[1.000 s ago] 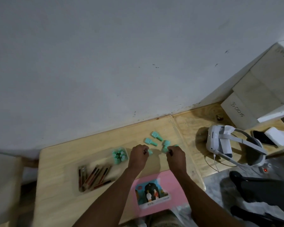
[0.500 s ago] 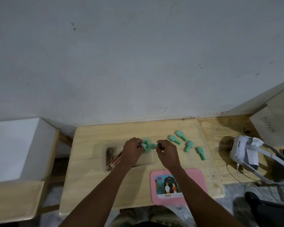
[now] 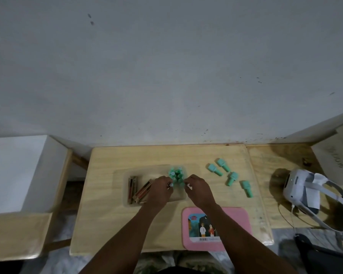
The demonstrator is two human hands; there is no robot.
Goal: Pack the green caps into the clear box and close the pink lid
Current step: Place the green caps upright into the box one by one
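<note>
A clear box (image 3: 178,198) lies on the wooden table (image 3: 107,175), with a cluster of green caps (image 3: 176,174) standing in its far right part. Several more green caps (image 3: 231,178) lie loose on the table to the right of it. The pink lid (image 3: 238,218), with a picture sticker on it, lies flat near the table's front edge. My left hand (image 3: 159,191) and my right hand (image 3: 199,189) hover over the box, just in front of the cluster. The fingers of each hand are pinched on a small green cap that is mostly hidden.
Brown sticks (image 3: 142,191) lie in the left part of the clear box. A white headset (image 3: 303,186) with a cable rests on the table to the right. A white box (image 3: 18,171) stands at the left, a cardboard box (image 3: 339,153) at the far right. A wall rises behind the table.
Both hands moved left from the loose caps to the clear box, each carrying a cap, and now sit lower at the cluster. The view swung left.
</note>
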